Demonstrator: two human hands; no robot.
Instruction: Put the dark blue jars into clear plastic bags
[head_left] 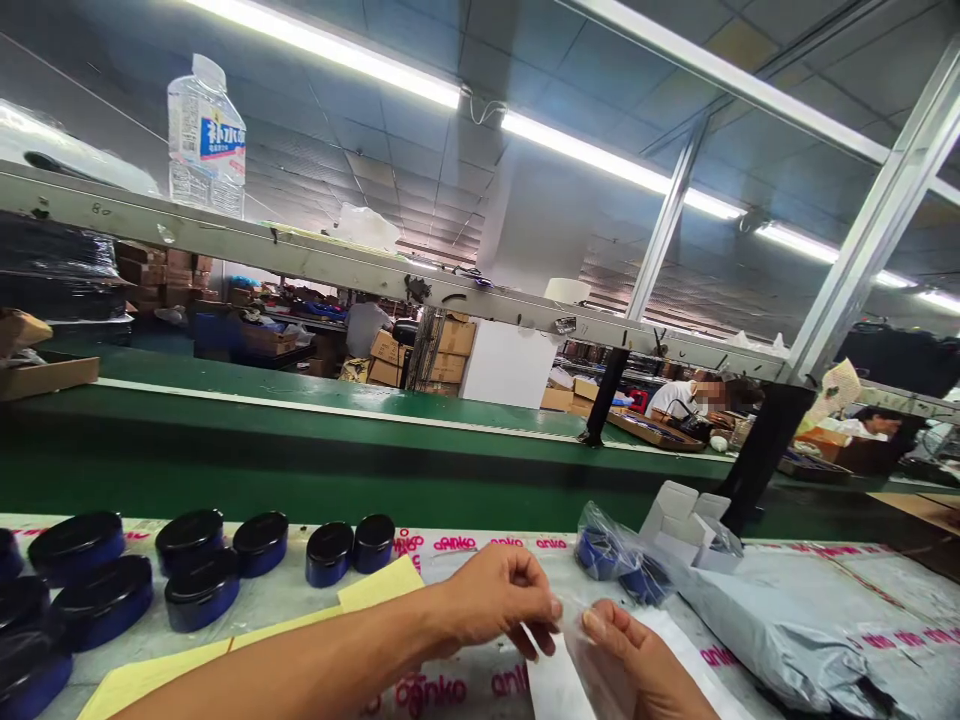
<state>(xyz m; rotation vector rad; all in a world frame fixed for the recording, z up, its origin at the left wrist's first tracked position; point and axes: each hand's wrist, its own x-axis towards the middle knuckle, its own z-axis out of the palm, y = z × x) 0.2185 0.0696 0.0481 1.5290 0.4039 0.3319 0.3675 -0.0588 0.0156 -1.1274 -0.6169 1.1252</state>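
Here, table sheeting (pixel 465 672), grey-white with pink "anko" lettering, spreads beneath an open white box (pixel 682 525). Nearer than that box and to its left is a clear plastic bag (pixel 600 665), thin, colourless and faintly creased. The right hand (pixel 637 650) and left hand (pixel 502 600) pinch its upper edges, thumb against forefinger. White paper (pixel 559 687) shows there too, inside or behind, I cannot tell.
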